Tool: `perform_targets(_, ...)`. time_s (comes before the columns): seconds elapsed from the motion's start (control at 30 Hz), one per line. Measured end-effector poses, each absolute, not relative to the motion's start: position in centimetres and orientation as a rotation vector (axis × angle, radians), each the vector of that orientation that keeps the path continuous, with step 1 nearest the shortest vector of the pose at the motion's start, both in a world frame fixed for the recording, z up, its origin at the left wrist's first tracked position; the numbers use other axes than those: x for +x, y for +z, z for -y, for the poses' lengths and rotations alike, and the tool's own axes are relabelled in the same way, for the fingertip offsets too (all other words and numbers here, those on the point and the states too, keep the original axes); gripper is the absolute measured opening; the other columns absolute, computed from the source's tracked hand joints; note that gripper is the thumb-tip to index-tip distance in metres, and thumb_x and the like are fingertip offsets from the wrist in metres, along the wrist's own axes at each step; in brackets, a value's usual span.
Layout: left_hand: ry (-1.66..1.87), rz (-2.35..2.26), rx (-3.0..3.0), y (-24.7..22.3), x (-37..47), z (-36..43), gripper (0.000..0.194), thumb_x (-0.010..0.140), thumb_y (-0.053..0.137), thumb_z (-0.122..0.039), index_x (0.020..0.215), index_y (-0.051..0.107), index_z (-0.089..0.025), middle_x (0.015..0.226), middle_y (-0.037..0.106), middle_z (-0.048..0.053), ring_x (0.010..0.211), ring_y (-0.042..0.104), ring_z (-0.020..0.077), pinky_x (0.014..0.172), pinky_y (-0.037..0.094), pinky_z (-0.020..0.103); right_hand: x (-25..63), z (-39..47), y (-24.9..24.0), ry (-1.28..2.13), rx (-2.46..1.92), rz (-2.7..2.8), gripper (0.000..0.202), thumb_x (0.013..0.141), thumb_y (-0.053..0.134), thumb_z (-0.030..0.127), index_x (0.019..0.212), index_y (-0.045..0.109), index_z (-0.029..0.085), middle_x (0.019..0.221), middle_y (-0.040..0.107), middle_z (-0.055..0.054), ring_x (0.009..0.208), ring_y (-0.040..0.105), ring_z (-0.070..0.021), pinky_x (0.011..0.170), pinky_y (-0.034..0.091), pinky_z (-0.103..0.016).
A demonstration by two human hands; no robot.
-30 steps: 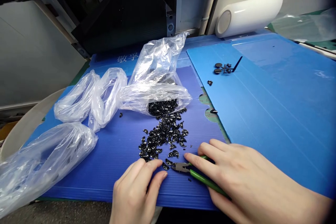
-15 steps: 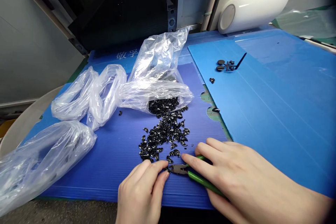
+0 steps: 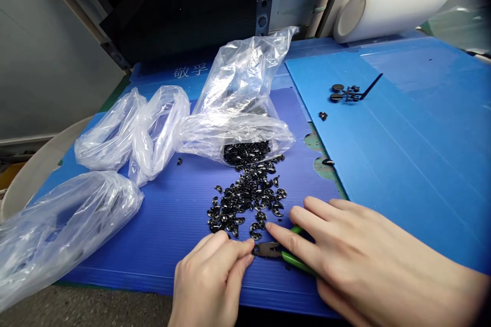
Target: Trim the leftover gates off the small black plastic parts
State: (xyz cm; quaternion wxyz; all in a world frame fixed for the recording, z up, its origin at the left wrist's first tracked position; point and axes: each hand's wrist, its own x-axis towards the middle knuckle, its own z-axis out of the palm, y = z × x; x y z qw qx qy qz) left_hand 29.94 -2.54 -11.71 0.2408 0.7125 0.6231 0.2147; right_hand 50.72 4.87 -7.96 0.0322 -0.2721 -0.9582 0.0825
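Observation:
My right hand (image 3: 337, 245) is wrapped round the green handles of a pair of side cutters (image 3: 268, 249), whose dark jaws point left. At the jaw tips, the thumb and forefinger of my left hand (image 3: 217, 271) are pinched together on a small black plastic part (image 3: 253, 251), mostly hidden by the fingertips. Just beyond both hands lies a pile of shiny black crescent-shaped parts (image 3: 245, 194) on the blue corrugated sheet (image 3: 153, 245). The pile spreads out from the mouth of a clear plastic bag (image 3: 245, 71).
Several clear plastic bags (image 3: 103, 204) lie at the left. On the lighter blue board (image 3: 414, 163) at the right rest a black sprue (image 3: 351, 94) and a small black piece (image 3: 322, 116). Behind them lies a white roll (image 3: 399, 2).
The view has shifted slightly, so the scene sits further right. The cutter jaws look closer together than before. A small dark bit now lies beneath the green handle.

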Motion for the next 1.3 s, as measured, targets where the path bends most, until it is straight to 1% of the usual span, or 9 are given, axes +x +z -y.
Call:
perform_targets(0.17,0.613,-1.728,1.962,-12.0,30.1,2.5,0.010,0.086,0.056,-0.021,0.089,0.064,-0.026,0.069,0.056,-0.001,0.068,0.057,0.0145,0.058,0.040,0.023,50.0,-5.2,-7.5,0.192,-0.807,2.987,0.057,0.049,0.065,0.017,0.107,0.064,0.020,0.084,0.062,-0.007,0.070,0.055,-0.0280,0.047,0.041,-0.038)
perform_targets(0.33,0.710,-1.754,2.108,-12.4,30.6,2.6,0.011,0.088,0.052,-0.016,0.081,0.059,-0.022,0.066,0.056,-0.002,0.063,0.053,0.0134,0.059,0.041,0.024,49.6,-5.3,-7.1,0.102,-0.783,2.997,0.055,0.046,0.074,0.022,0.101,0.068,0.020,0.076,0.063,-0.005,0.059,0.055,-0.0257,0.037,0.033,-0.034)
perform_targets(0.5,0.690,-1.754,2.392,-12.3,31.0,2.8,0.012,0.086,0.052,-0.012,0.089,0.062,-0.018,0.062,0.052,0.000,0.058,0.048,0.0143,0.055,0.040,0.025,49.0,-4.8,-6.3,-0.070,-0.709,3.044,0.046,0.047,0.070,0.012,0.092,0.071,0.016,0.079,0.067,-0.007,0.048,0.052,-0.0217,0.034,0.028,-0.032)
perform_targets(0.57,0.697,-1.768,2.446,-12.4,31.0,2.9,0.011,0.086,0.052,-0.011,0.088,0.062,-0.017,0.061,0.051,0.000,0.057,0.047,0.0143,0.054,0.039,0.025,49.0,-4.7,-6.2,-0.076,-0.696,3.090,0.046,0.049,0.068,0.010,0.094,0.071,0.016,0.077,0.066,-0.006,0.046,0.052,-0.0207,0.034,0.027,-0.032)
perform_targets(0.77,0.755,-1.745,2.319,-13.1,30.5,3.3,0.018,0.087,0.055,-0.017,0.104,0.054,-0.020,0.078,0.062,0.002,0.072,0.057,0.0161,0.072,0.043,0.026,51.1,-4.7,-6.0,0.459,-1.025,3.061,0.047,0.065,0.057,0.016,0.111,0.062,0.020,0.080,0.063,-0.005,0.059,0.060,-0.0207,0.047,0.039,-0.030)
perform_targets(0.9,0.743,-1.758,2.295,-12.9,30.4,3.3,0.017,0.088,0.054,-0.020,0.105,0.052,-0.021,0.084,0.063,0.002,0.075,0.058,0.0163,0.076,0.043,0.026,52.1,-4.2,-6.6,0.363,-1.112,2.906,0.043,0.070,0.055,0.019,0.113,0.059,0.018,0.081,0.062,-0.008,0.066,0.059,-0.0214,0.055,0.041,-0.029)
perform_targets(1.03,0.730,-1.789,2.257,-12.6,30.5,3.1,0.011,0.089,0.051,-0.021,0.101,0.052,-0.022,0.081,0.061,0.001,0.073,0.056,0.0165,0.071,0.043,0.026,52.5,-3.6,-7.7,0.264,-1.111,2.848,0.043,0.072,0.054,0.021,0.115,0.057,0.018,0.082,0.060,-0.008,0.071,0.058,-0.0230,0.059,0.043,-0.030)
perform_targets(1.2,0.855,-1.701,2.260,-12.0,30.5,3.0,0.009,0.087,0.053,-0.013,0.090,0.054,-0.021,0.073,0.056,-0.001,0.066,0.050,0.0132,0.065,0.039,0.024,53.5,-3.1,-8.4,0.203,-1.108,2.820,0.046,0.067,0.055,0.020,0.113,0.057,0.020,0.087,0.059,-0.010,0.076,0.056,-0.0251,0.061,0.045,-0.033)
perform_targets(1.3,1.014,-1.749,1.735,-10.6,30.1,2.8,0.007,0.083,0.060,-0.021,0.079,0.056,-0.023,0.067,0.048,-0.004,0.057,0.042,0.0088,0.055,0.035,0.020,53.9,-3.1,-8.4,0.239,-1.112,2.801,0.053,0.063,0.052,0.017,0.115,0.056,0.023,0.093,0.059,-0.010,0.076,0.056,-0.0266,0.058,0.046,-0.036)
